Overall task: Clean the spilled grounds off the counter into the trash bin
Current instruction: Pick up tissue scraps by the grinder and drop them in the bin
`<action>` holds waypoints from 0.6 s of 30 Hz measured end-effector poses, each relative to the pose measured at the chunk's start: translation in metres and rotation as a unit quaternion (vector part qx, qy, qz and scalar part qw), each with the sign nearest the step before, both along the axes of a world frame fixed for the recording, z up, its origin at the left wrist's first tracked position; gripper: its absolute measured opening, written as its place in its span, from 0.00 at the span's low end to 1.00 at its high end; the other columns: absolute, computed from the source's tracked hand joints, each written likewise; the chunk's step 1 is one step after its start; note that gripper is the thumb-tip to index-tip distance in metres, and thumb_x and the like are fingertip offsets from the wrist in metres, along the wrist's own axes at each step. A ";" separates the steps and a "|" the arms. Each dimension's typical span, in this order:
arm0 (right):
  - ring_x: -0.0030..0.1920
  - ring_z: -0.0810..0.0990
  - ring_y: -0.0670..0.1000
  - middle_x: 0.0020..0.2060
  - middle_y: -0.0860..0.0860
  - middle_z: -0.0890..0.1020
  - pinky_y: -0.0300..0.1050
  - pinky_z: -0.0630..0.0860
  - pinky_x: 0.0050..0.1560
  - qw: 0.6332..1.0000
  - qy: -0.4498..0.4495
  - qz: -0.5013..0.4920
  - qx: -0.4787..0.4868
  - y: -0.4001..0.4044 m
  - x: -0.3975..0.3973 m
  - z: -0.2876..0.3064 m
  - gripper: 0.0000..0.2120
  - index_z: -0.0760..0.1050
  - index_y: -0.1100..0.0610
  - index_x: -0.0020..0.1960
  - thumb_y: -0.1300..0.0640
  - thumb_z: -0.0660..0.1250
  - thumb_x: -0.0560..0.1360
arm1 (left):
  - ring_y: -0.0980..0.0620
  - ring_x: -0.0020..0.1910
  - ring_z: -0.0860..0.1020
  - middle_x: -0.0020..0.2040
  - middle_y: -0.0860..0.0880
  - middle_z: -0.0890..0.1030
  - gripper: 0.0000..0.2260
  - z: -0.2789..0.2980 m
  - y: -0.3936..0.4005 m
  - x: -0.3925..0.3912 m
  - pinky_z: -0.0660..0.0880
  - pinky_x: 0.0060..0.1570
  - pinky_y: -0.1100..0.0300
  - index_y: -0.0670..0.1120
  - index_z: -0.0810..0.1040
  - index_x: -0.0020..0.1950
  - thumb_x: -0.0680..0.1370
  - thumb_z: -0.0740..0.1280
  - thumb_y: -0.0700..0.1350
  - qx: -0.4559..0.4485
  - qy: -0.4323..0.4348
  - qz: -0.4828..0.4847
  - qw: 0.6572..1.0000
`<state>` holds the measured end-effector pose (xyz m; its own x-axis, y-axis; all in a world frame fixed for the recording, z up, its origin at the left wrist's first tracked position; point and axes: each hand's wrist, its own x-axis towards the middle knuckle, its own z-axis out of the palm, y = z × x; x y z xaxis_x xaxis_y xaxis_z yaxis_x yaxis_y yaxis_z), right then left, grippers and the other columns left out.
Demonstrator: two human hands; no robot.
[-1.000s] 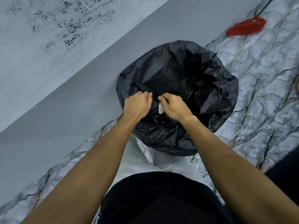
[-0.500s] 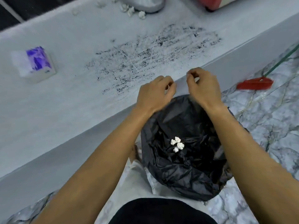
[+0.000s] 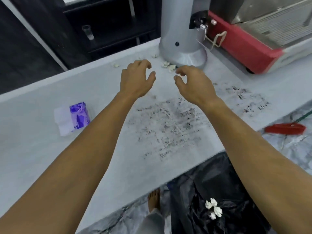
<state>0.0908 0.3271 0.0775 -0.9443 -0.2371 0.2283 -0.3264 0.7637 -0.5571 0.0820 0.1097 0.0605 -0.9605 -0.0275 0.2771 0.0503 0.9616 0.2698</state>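
I see both of my arms stretched out over a pale grey counter (image 3: 33, 149), hands side by side and apart, neither one holding anything. My left hand (image 3: 135, 78) hovers with fingers loosely curled and released, thumb spread toward the right hand. My right hand (image 3: 192, 83) is likewise empty, fingers bent loosely with the thumb and forefinger close together but nothing between them. Just beyond both sets of fingertips lie small white crumpled tissue bits (image 3: 168, 65), at the foot of a tall grey grinder (image 3: 182, 39). Beyond and to the right of my right hand sits a red and steel machine (image 3: 244, 44). The spilled grounds (image 3: 168, 129) are a dark, smeared patch on the counter beneath my wrists and forearms, with a second patch (image 3: 248, 100) to the right of my right wrist. Left of my left forearm rests a purple tissue pack (image 3: 74, 118). Below the counter edge, under my right forearm, stands the trash bin (image 3: 202, 191) lined in black plastic, with white tissue wads (image 3: 213, 208) inside. A red dustpan (image 3: 285, 128) lies on the marble floor, right of that arm.
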 end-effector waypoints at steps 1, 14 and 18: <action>0.58 0.78 0.51 0.59 0.49 0.80 0.48 0.76 0.55 1.000 0.002 0.008 0.004 -0.017 -0.015 -0.004 0.16 0.76 0.52 0.64 0.48 0.62 0.80 | 0.45 0.61 0.74 0.65 0.50 0.76 0.16 -0.004 -0.016 -0.014 0.68 0.59 0.48 0.51 0.74 0.63 0.80 0.59 0.57 -0.006 -0.007 0.010 1.000; 0.61 0.74 0.58 0.67 0.56 0.70 0.52 0.74 0.50 0.989 0.010 0.021 0.147 -0.200 -0.182 -0.089 0.20 0.67 0.55 0.71 0.48 0.57 0.82 | 0.45 0.65 0.71 0.68 0.47 0.72 0.20 -0.075 -0.144 -0.144 0.71 0.59 0.48 0.50 0.69 0.69 0.80 0.59 0.57 -0.013 -0.052 0.130 0.990; 0.61 0.71 0.59 0.67 0.58 0.68 0.50 0.71 0.49 0.974 0.027 -0.011 0.224 -0.219 -0.211 -0.109 0.21 0.65 0.56 0.70 0.46 0.56 0.82 | 0.45 0.63 0.70 0.65 0.47 0.73 0.20 -0.092 -0.153 -0.158 0.73 0.54 0.50 0.49 0.70 0.68 0.80 0.57 0.59 -0.025 -0.071 0.125 0.989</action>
